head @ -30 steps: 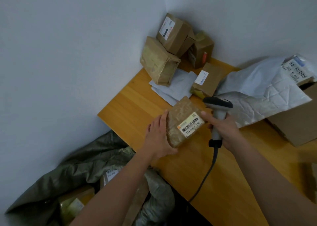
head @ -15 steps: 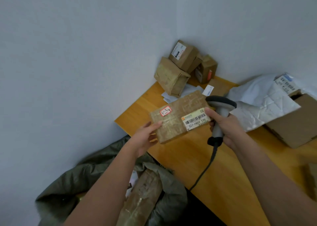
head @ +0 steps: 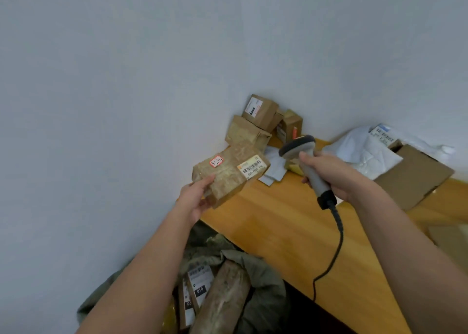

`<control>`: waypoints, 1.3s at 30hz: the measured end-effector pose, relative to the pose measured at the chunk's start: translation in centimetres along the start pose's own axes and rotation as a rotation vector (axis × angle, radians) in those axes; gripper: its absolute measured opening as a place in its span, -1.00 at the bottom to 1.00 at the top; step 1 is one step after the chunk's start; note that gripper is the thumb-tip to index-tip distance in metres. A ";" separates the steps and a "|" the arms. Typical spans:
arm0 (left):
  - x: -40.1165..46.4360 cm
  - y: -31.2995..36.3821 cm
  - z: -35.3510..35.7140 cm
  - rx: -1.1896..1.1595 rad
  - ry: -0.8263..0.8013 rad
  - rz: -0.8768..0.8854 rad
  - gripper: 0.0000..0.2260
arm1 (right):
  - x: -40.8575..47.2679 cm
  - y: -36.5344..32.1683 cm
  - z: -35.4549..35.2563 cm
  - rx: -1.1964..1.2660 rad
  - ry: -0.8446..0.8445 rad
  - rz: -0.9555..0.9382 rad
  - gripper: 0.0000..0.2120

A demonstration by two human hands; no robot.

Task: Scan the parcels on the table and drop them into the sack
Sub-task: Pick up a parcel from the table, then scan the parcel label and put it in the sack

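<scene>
My left hand [head: 196, 202] grips a taped brown parcel [head: 229, 172] above the bench [head: 291, 232] edge, my right hand [head: 336, 174] grips the scanner [head: 304, 161] beside its barcode; several parcels already lie in the sack [head: 263, 290], more wait in the corner

Left hand [head: 196, 202] is gripping a taped brown parcel [head: 228, 174] by its near end, barcode label facing up, above the worktop [head: 278, 222] edge. Right hand [head: 336, 174] is holding a corded scanner [head: 307, 164], head lying just beside the label. Green sack [head: 263, 295] is sitting below, containing parcels.
</scene>
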State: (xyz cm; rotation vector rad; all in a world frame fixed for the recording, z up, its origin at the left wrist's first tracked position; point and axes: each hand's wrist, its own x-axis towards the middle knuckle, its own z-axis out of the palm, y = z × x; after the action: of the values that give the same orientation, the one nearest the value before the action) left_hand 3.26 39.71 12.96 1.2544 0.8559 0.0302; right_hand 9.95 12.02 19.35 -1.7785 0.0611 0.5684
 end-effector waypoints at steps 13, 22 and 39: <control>1.3 1.3 1.0 -0.150 0.038 0.059 -0.67 | -7.9 -6.4 -2.4 -0.046 -0.044 -0.191 -0.64; 2.2 1.4 1.9 -0.162 0.005 0.053 -0.65 | -8.9 -7.6 -3.6 0.007 -0.029 -0.202 -0.72; 3.5 0.3 1.6 -0.145 0.014 0.013 -0.63 | -8.4 -8.6 -4.6 -0.011 -0.028 -0.189 -0.70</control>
State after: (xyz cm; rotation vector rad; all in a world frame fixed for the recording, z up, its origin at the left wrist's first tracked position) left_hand 6.75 40.14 11.34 1.1244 0.8425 0.1095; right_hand 7.01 8.19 31.23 -1.7643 -0.1288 0.4568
